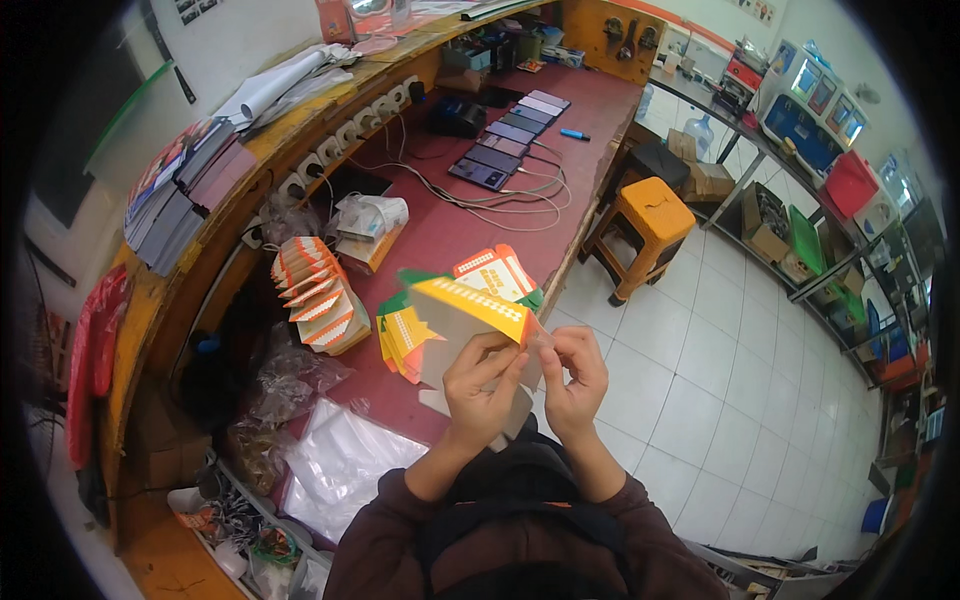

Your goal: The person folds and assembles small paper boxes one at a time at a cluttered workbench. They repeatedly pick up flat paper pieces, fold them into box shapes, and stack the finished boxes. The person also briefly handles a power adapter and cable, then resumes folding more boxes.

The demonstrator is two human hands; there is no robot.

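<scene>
My left hand pinches the lower corner of a partly folded cardboard box, yellow and orange outside and plain grey inside. At its right edge my right hand is closed, thumb and fingertips pressed at an orange flap; they hide the exact grip. The card is tilted up above the red tabletop. Beyond and beside it lie more flat box cards, a white-and-orange one and a yellow-and-green bunch. Further left stands a row of folded orange-and-white cartons.
Clear plastic bags lie on the table's near left part, beside a grey basket of odds and ends. Several phones with white cables lie further back. An orange stool stands on the tiled floor to the right.
</scene>
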